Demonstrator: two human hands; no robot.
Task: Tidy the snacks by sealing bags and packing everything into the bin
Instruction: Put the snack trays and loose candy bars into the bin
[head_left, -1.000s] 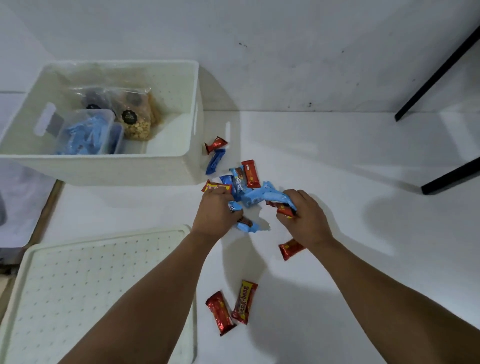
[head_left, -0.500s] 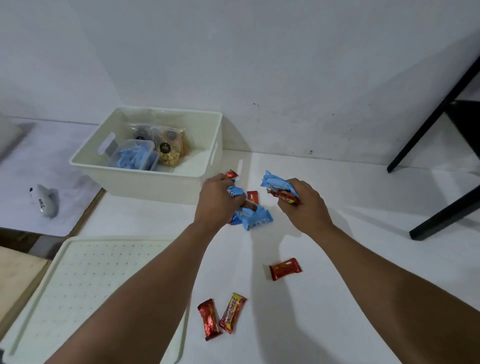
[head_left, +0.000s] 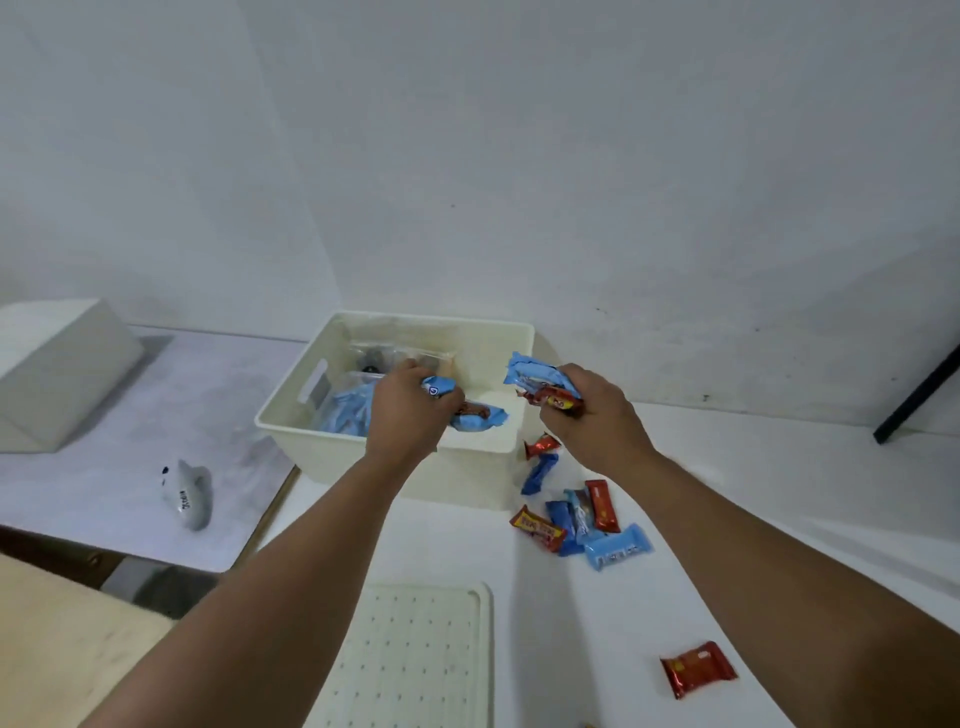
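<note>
I am standing over the white table (head_left: 779, 493), which is running wide and bare to my right, its left edge dropping off beside a lower grey surface (head_left: 156, 415). The white bin (head_left: 395, 457) is sitting toward the back near the wall, open-topped, with clear bags and a box of blue packets lying inside. Its perforated lid (head_left: 415, 660) is lying flat near me, between my forearms. I am holding my left hand (head_left: 410, 415) over the bin, fingers curled round a bunch of blue and brown snack bars (head_left: 478, 415), and my right hand (head_left: 592, 415) just past the bin's right rim, gripping blue and red wrappers (head_left: 540, 387). More loose snacks (head_left: 582, 514) are lying clustered against the bin's right corner — one red packet (head_left: 698, 669) is sitting well apart, nearer me.
</note>
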